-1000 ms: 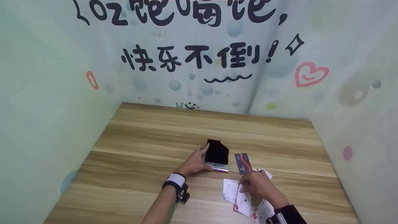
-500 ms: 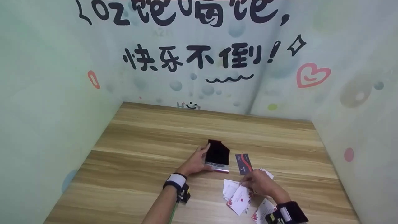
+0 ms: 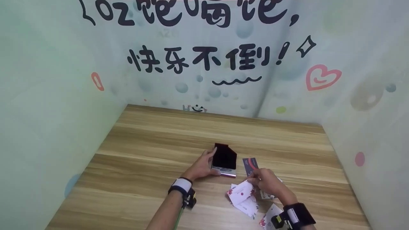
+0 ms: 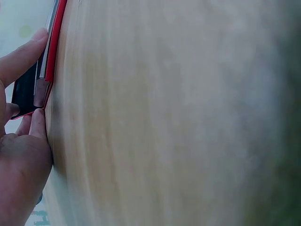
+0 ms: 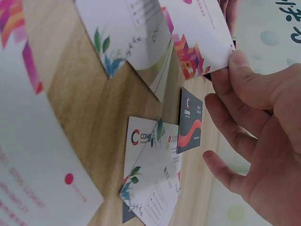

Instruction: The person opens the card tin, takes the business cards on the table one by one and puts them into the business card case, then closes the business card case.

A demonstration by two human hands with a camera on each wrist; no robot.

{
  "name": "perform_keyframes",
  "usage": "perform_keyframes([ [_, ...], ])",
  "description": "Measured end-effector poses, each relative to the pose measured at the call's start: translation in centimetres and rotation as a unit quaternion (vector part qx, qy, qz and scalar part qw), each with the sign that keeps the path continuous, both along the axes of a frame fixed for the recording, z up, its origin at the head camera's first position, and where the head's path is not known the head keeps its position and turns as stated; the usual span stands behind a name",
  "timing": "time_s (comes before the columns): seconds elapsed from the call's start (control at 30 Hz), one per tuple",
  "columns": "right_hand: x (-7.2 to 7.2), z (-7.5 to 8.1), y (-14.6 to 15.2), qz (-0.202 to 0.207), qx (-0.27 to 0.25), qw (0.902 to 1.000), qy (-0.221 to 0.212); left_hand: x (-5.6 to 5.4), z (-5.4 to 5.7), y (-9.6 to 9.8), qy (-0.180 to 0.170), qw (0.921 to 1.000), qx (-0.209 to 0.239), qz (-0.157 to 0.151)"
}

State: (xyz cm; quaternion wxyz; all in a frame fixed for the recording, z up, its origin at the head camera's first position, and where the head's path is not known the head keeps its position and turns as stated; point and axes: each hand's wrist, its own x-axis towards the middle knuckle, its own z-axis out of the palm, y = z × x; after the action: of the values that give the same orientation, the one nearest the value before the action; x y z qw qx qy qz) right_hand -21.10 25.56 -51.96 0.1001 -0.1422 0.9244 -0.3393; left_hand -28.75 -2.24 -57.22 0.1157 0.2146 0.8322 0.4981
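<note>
My left hand (image 3: 202, 165) grips the left side of a flip-top business card case (image 3: 224, 159). The case lies on the table with its lid raised, black inside and silvery at the front. In the left wrist view its red edge (image 4: 55, 44) shows, with the thumb on one face. My right hand (image 3: 271, 184) pinches a white business card (image 5: 202, 35) with a pink and orange pattern at one corner, between thumb and forefinger. That card is lifted above other white cards (image 3: 248, 207). The right hand's other fingers are loosely bent.
A dark grey business card (image 3: 250, 164) with a red wave lies right of the case. Leaf-patterned white cards (image 5: 151, 165) lie near it, partly behind the right hand. Another white card (image 3: 270, 214) is by the right wrist. A printed wall (image 3: 191, 92) stands behind the wooden table (image 3: 143, 134).
My right hand has picked up the pink-patterned card, turned it and raised it a little, away from the front edge. My left hand and the case stay in place.
</note>
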Motion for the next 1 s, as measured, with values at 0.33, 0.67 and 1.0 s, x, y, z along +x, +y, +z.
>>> perform_keyframes([
  [0.33,-1.6,0.4,-0.9,-0.071,-0.054,0.9958,0.021,0.0,0.1,0.0,-0.012,0.9998,0.015,-0.001],
  [0.67,-3.4,0.6,-2.3,-0.124,-0.070,0.9870,0.074,0.1,0.3,0.1,-0.010,0.9999,0.006,-0.001],
  [1.0,-4.8,0.0,-3.0,-0.166,-0.075,0.9812,0.063,0.2,0.3,-0.1,-0.004,1.0000,-0.007,-0.004],
])
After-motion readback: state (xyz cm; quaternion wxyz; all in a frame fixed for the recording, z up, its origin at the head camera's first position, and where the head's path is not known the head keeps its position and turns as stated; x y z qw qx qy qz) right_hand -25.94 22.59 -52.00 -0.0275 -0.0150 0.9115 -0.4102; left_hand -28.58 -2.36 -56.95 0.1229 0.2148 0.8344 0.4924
